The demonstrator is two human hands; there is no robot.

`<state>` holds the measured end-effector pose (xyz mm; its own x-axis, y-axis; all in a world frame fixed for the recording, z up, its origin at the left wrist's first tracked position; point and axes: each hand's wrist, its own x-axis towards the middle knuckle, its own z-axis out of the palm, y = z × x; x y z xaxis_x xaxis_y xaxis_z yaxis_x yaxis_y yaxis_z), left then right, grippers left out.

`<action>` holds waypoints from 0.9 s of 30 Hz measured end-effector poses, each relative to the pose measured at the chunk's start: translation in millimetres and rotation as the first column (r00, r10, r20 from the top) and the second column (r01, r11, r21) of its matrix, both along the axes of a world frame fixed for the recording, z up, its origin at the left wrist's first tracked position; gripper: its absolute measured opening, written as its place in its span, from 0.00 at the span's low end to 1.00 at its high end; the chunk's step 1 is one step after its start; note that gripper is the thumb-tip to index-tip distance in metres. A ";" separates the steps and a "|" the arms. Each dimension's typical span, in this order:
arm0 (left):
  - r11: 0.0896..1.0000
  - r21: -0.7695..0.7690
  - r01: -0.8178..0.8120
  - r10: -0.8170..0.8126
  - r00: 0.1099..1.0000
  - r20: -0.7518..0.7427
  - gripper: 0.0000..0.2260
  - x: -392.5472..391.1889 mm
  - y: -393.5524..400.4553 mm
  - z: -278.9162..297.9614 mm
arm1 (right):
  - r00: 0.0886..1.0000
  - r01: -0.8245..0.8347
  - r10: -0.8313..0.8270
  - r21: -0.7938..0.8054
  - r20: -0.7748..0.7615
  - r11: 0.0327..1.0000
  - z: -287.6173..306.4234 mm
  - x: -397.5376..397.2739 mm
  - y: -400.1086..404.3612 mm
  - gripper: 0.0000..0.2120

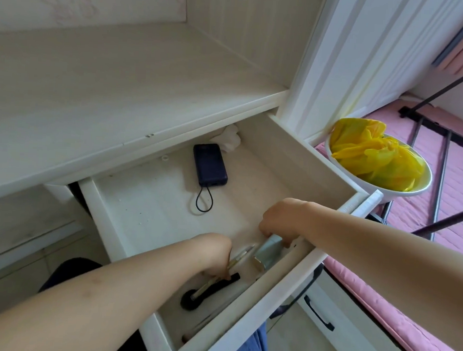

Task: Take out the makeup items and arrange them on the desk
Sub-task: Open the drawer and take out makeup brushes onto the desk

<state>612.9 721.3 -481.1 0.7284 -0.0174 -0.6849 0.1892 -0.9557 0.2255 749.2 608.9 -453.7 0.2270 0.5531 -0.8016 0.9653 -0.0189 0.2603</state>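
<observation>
- Both forearms are bare, with no sleeves in view.
- The left hand (214, 253) and right hand (281, 221) wear no rings or watch.
- Blue trousers (249, 350) cover the lap.

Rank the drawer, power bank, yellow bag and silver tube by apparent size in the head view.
1. drawer
2. yellow bag
3. power bank
4. silver tube, partly hidden by the right hand, so its place is unsure.
</observation>
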 end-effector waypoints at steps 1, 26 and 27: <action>1.000 -0.008 -0.011 0.011 1.000 0.013 0.13 -0.9 1.6 2.1 | 1.000 -0.007 0.007 0.001 -0.010 1.000 -0.9 -0.2 -0.6 0.12; 0.483 -0.837 -0.256 0.868 0.262 0.421 0.04 -136.4 213.5 176.0 | 0.502 0.825 0.069 0.501 -0.862 0.262 162.1 -81.4 155.2 0.13; 0.464 -0.845 -0.266 0.883 0.223 0.414 0.03 -144.7 223.0 178.1 | 0.484 0.834 0.087 0.489 -0.871 0.256 165.7 -86.2 170.8 0.14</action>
